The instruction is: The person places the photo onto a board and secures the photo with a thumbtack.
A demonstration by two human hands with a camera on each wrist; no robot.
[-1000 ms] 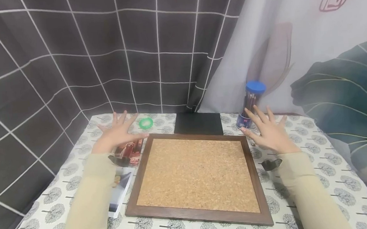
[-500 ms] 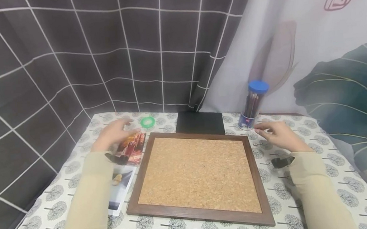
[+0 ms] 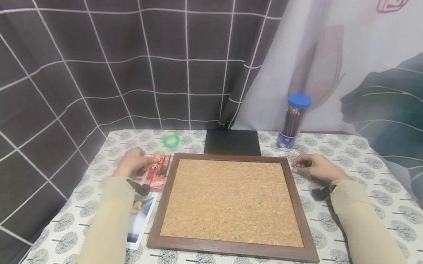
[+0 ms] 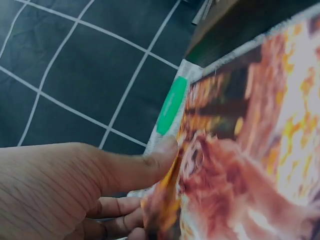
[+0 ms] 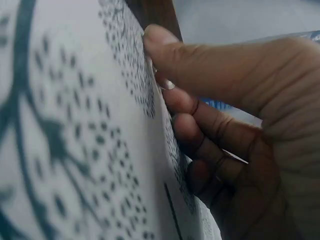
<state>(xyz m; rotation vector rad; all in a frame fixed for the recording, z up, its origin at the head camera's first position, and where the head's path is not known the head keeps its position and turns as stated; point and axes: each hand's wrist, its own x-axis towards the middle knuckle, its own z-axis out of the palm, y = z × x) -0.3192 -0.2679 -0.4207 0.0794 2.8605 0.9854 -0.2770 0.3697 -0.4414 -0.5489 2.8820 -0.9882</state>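
My left hand (image 3: 132, 161) pinches the edge of a glossy photo print (image 4: 240, 185) in red and orange autumn tones; the thumb lies on its face and the fingers are behind it. Below that print, another photo (image 3: 138, 220) with a white border lies partly under my left sleeve. My right hand (image 3: 318, 168) is low over the cloth, right of the framed cork board (image 3: 232, 201). Between its thumb and curled index finger shows a small shiny piece (image 5: 167, 84), mostly covered by the fingertips.
A clear tube of pencils (image 3: 292, 121) with a blue lid stands at the back right. Behind the board lies a flat black sheet (image 3: 231, 142). A green tape roll (image 3: 171, 141) rests at the back left. Tree-patterned cloth (image 3: 370, 202) covers the table.
Both hands came down from spread fingers. The left hand has closed its fingers on the photo's edge; the right moved down beside the board to the small shiny piece.
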